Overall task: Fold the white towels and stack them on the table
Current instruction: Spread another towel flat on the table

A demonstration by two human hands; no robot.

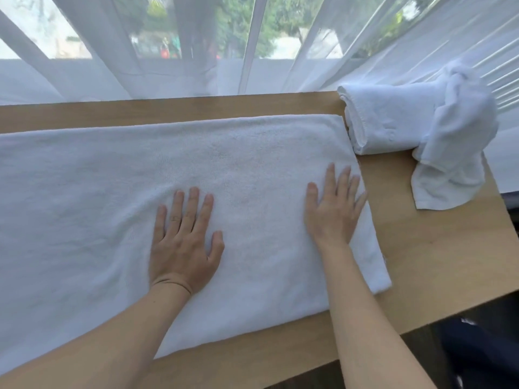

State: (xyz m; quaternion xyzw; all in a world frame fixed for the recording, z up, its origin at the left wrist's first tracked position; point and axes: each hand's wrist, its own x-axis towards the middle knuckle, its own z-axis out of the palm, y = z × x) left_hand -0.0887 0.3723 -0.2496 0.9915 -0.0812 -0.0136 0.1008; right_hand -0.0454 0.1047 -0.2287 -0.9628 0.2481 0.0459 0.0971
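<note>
We press our left hand (184,242) and right hand (334,209) flat, fingers straight, gripping nothing, on the white towel (112,209) spread mid-frame across the table (438,262); a folded towel (393,122) lies upper right.

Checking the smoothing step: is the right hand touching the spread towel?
Touching. The head view shows the right hand lying flat, fingers straight, on the spread towel near its right edge.

Sheer white curtains (280,37) hang along the wooden bench's (438,248) far edge; daylight and green trees (241,26) show through the window.
</note>
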